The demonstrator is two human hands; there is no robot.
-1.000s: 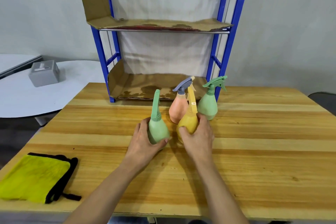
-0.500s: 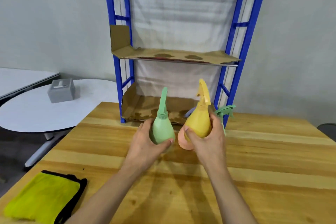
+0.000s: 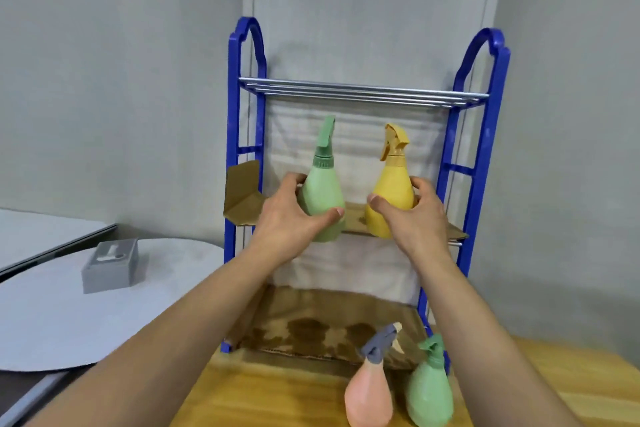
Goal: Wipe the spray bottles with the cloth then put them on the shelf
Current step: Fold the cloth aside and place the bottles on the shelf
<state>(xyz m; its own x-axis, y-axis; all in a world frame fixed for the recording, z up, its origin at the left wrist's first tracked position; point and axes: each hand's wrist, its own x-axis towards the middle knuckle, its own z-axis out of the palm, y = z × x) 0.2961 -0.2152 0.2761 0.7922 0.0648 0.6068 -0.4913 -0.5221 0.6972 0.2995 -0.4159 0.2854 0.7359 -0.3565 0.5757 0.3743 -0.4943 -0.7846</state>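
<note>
- Four bottles in play: two green, one yellow, one pink.
- The left hand (image 3: 287,218) wraps the green bottle (image 3: 320,198), thumb across the front, fingers round the back. That's a full grasp.
- The right hand (image 3: 412,215) holds the yellow bottle (image 3: 391,198) the same way, thumb in front.
- Both bottles are upright, side by side and apart, right at the front edge of the shelf's (image 3: 232,149) middle tier. I cannot tell whether their bases touch it.
- The pink bottle (image 3: 369,395) and second green bottle (image 3: 429,395) stand on the wooden table (image 3: 277,399), just in front of the shelf's right post and close together.
- The shelf has three tiers: bare metal rods on top, stained cardboard (image 3: 242,208) on the middle and bottom ones.
- One white fabric (image 3: 356,149) hangs at the shelf's back.
- One grey box (image 3: 110,265) sits on a round table (image 3: 52,322), well left of the shelf.
- The left forearm (image 3: 194,322) cuts across the bottom tier's left corner.
</note>
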